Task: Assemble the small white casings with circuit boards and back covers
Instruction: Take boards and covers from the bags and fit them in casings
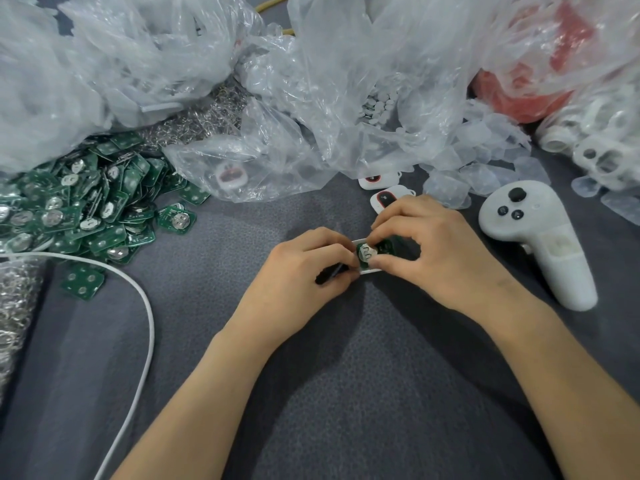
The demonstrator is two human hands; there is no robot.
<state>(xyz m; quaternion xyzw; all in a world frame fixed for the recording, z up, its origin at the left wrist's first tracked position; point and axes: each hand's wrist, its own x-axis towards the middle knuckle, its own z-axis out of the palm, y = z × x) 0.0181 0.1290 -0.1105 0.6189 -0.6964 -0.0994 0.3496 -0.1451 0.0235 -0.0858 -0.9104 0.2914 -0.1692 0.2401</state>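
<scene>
Left hand (304, 268), right hand (433, 247) pinch casing (369, 270); board (382, 247) inside.

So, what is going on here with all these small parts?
A person is fitting a green circuit board into a small white casing. The left hand holds the casing at its left end, and the right hand pinches the board seated in it. The board lies bare, not yet covered. A pile of loose boards lies to the left, and a white controller lies to the right.
</scene>
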